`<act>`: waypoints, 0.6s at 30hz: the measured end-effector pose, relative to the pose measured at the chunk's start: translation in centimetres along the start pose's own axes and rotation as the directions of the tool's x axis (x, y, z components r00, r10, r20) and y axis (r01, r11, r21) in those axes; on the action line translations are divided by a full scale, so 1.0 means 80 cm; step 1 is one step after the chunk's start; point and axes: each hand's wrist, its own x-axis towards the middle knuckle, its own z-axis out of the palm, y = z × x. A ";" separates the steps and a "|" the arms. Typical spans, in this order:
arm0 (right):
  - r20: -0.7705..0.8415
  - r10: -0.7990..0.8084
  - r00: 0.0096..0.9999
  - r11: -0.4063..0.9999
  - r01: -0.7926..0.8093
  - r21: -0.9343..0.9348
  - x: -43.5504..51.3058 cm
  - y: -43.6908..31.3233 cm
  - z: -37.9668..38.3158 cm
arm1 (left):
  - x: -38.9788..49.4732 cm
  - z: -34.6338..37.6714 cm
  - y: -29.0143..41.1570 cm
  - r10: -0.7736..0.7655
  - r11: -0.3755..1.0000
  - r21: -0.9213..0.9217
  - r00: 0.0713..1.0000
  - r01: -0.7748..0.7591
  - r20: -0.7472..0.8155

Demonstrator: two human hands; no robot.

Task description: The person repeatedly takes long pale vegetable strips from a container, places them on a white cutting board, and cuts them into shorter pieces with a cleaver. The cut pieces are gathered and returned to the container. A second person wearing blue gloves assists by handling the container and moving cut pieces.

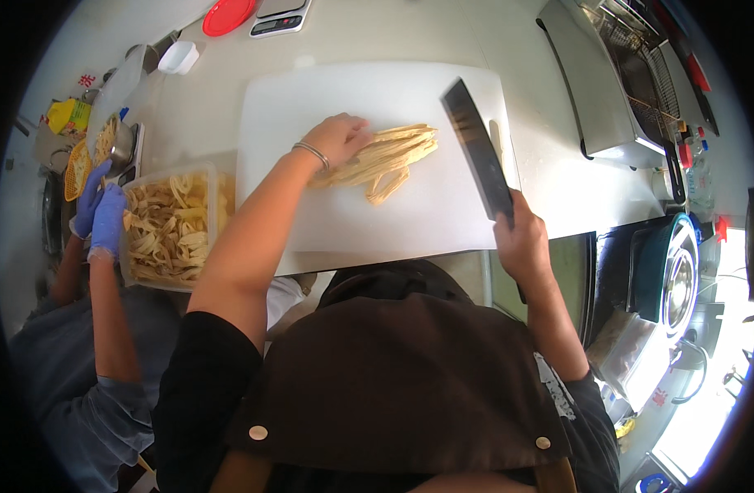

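A bundle of long, pale yellow strips, apparently tofu skin (401, 145), lies across a white cutting board (352, 228). One strip loops out from its near side. Over the bundle's left part is my left hand (338, 140), with a bangle on the wrist. Its fingers are blurred and partly cover the strips, so their grip is unclear. My right hand (521, 237) grips the handle of a broad-bladed kitchen knife (477, 145). The dark blade is held up over the board's right side, apart from the strips, its tip pointing away from me.
Left of the board, a clear plastic tub (167, 228) holds more strips. A co-worker's gloved hands (105, 209) are at its left side. Kitchen scales (278, 24), a red lid (227, 15) and a white container (178, 57) sit farther back. A steel fryer (598, 92) stands right.
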 end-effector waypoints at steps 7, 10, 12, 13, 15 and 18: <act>0.202 0.123 0.972 0.981 -0.088 -0.173 0.032 -0.085 0.055 | -0.028 0.038 -0.011 0.245 0.969 0.135 0.891 -0.208 -0.382; 0.216 0.158 0.964 0.971 -0.111 -0.212 0.037 -0.088 0.073 | -0.033 0.046 -0.007 0.230 0.973 0.117 0.881 -0.198 -0.414; 0.226 0.153 0.962 0.972 -0.105 -0.209 0.041 -0.085 0.081 | -0.039 0.054 -0.003 0.190 0.982 0.095 0.899 -0.166 -0.395; 0.238 0.165 0.957 0.970 -0.115 -0.214 0.043 -0.085 0.084 | -0.043 0.059 -0.001 0.200 0.976 0.163 0.900 -0.147 -0.388; 0.242 0.171 0.955 0.969 -0.119 -0.219 0.047 -0.083 0.087 | -0.050 0.069 0.002 0.218 0.938 0.335 0.906 -0.092 -0.362; 0.251 0.179 0.951 0.965 -0.120 -0.232 0.052 -0.084 0.090 | -0.053 0.079 0.000 0.181 0.944 0.319 0.946 -0.090 -0.270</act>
